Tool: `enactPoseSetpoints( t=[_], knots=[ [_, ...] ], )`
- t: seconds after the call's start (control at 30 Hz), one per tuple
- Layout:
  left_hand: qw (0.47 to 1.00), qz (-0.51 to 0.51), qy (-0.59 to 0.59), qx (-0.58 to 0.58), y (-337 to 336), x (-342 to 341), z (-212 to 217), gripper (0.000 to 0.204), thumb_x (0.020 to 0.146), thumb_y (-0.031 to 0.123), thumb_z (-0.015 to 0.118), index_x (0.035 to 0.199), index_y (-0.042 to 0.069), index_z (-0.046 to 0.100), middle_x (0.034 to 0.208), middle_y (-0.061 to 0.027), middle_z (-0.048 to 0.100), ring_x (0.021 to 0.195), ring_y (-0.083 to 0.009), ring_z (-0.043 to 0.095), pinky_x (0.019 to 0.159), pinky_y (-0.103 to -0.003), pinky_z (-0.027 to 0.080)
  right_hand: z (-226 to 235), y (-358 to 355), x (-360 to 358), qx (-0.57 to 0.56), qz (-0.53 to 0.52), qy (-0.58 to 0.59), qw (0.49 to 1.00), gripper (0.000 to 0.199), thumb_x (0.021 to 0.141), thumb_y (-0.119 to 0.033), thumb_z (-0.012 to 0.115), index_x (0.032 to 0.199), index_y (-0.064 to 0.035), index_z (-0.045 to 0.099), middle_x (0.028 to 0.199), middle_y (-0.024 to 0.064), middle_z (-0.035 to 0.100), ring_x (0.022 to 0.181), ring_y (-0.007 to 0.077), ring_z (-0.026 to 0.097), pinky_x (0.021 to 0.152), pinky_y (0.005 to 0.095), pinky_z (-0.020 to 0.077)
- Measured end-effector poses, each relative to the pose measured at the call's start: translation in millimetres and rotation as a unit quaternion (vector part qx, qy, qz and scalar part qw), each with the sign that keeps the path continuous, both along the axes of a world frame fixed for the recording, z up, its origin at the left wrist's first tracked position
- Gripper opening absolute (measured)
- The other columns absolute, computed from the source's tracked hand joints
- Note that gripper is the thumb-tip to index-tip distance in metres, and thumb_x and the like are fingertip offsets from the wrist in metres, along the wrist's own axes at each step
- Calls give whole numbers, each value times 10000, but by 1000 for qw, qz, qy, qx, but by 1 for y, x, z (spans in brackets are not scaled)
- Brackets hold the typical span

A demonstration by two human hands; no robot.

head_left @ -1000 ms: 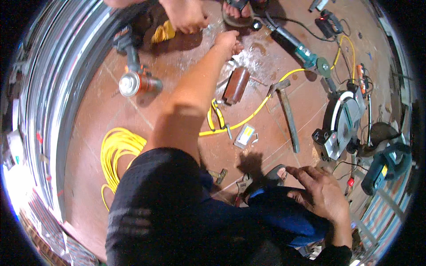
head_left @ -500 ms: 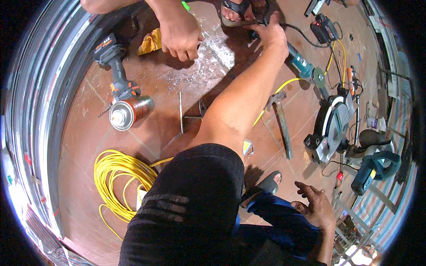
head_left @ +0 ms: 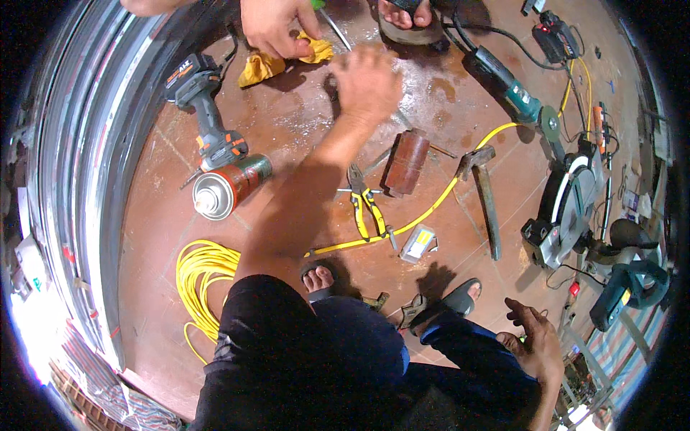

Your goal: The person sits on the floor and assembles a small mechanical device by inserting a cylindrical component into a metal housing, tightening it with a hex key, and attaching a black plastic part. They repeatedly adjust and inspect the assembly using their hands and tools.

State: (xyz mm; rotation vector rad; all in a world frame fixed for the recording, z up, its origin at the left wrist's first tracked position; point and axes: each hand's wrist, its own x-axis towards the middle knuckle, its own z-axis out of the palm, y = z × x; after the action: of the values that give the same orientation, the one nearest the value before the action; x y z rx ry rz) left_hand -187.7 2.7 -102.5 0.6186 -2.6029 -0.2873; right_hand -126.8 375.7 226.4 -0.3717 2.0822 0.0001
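My left hand (head_left: 366,82) reaches far out over the wet patch of floor, blurred by motion, its fingers apparently spread with nothing seen in them. A thin metal rod (head_left: 336,30) with a green end runs toward it. Nearby lie a reddish-brown block (head_left: 407,163) and pliers (head_left: 365,207) with yellow-and-black handles. Beside my knee my right hand (head_left: 535,343) hangs with fingers apart, holding nothing. At the top another person's hand (head_left: 277,25) is at a crumpled yellow cloth (head_left: 262,68).
A cordless drill (head_left: 208,118) and a spray can (head_left: 226,188) lie left, above a coiled yellow cable (head_left: 205,280). Rightward are a hammer (head_left: 487,205), an angle grinder (head_left: 510,90), a small box (head_left: 417,244) and a mitre saw (head_left: 571,194). Metal profiles (head_left: 93,179) line the left.
My left hand has left the angle grinder and swung left over the wet patch. The other person's hand has moved onto the yellow cloth. My right hand stays by my knee.
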Motion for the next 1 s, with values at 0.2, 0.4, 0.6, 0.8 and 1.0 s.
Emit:
enactPoseSetpoints(
  t=[0.2,0.4,0.6,0.8,1.0],
  knots=[
    [978,192,24,-73,-99,43,-11,398,826,306,690,1166,99,677,1202,-183,650,1152,-351,580,988,-624,348,5,-6,-5,-19,28,6,999,676,860,-415,757,1424,-113,541,1144,209,696,1052,412,662,924,501,508],
    [975,57,211,49,-16,80,30,348,768,191,751,1084,81,655,980,-160,642,986,-374,604,906,-581,414,5,-11,-16,-38,57,13,998,668,867,-409,755,1429,-122,537,1140,185,702,1049,405,653,917,494,502],
    [915,-150,316,202,72,70,98,392,749,205,812,1094,125,646,1081,-100,661,974,-334,639,922,-505,492,2,-19,-19,-49,75,7,996,696,835,-383,790,1410,-75,547,1120,178,703,1034,365,666,887,457,519],
    [815,-292,229,445,141,71,125,434,839,326,757,1134,54,590,1116,-153,622,1062,-355,635,924,-462,508,1,-25,-19,-44,47,11,998,707,829,-375,799,1396,-34,551,1107,193,698,1014,330,686,811,428,554],
    [865,-307,71,392,134,76,86,394,882,433,709,1001,57,714,1077,-145,679,1050,-359,651,939,-490,490,1,-18,-19,-55,45,17,997,672,851,-398,776,1382,-49,557,1090,206,698,989,366,695,857,466,553]
  ],
)
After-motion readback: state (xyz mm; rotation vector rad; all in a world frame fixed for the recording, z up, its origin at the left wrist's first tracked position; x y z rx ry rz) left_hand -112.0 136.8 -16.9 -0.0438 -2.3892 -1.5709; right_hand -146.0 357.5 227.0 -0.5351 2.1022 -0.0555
